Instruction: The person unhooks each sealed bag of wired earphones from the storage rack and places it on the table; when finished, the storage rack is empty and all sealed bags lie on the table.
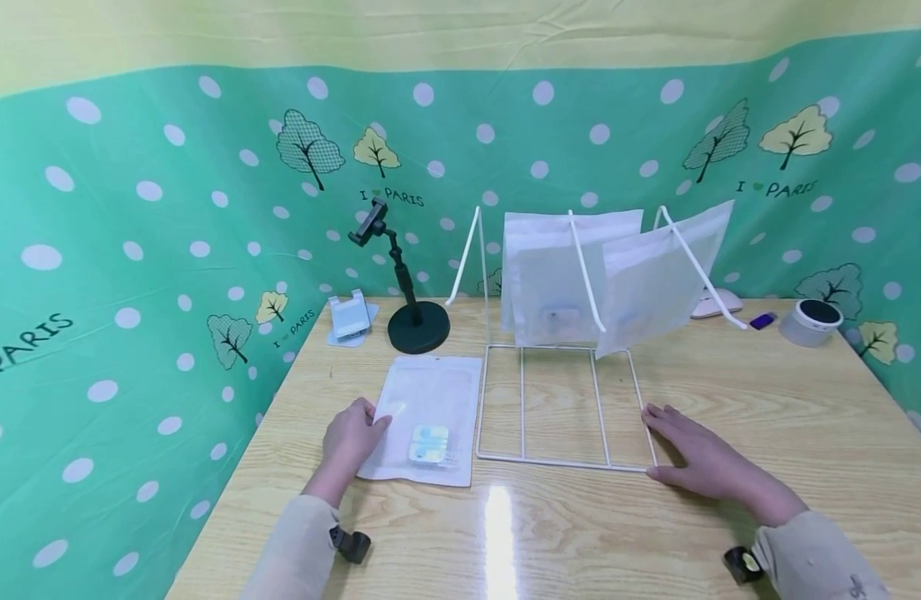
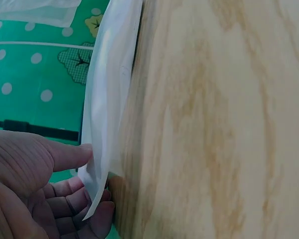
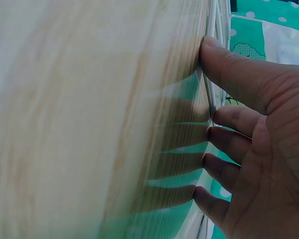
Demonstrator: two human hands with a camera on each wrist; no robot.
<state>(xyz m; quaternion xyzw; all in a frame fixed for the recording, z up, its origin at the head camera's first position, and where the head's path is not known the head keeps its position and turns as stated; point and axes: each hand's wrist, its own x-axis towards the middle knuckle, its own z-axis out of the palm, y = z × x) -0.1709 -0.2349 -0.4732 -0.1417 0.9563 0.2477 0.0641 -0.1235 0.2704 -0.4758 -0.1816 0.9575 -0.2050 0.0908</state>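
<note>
A flat translucent white pouch (image 1: 430, 400) lies on the wooden table (image 1: 730, 383), with a small blue and yellow item (image 1: 428, 443) inside it. My left hand (image 1: 372, 422) is at the pouch's left edge. In the left wrist view my thumb lies on one side of the pouch (image 2: 107, 99) and my curled fingers (image 2: 74, 191) on the other, pinching that edge. A white wire rack (image 1: 565, 460) stands to the right, with two more pouches (image 1: 573, 275) hanging on its slanted arms. My right hand (image 1: 658, 442) rests flat on the table, fingers straight, with its thumb against the rack's front right corner (image 3: 212, 74).
A black phone stand (image 1: 415, 317) and a small white holder (image 1: 350, 318) stand at the back left. At the back right are a white mouse (image 1: 715, 302), a small blue object (image 1: 763, 320) and a tape roll (image 1: 811, 321). A green dotted backdrop surrounds the table.
</note>
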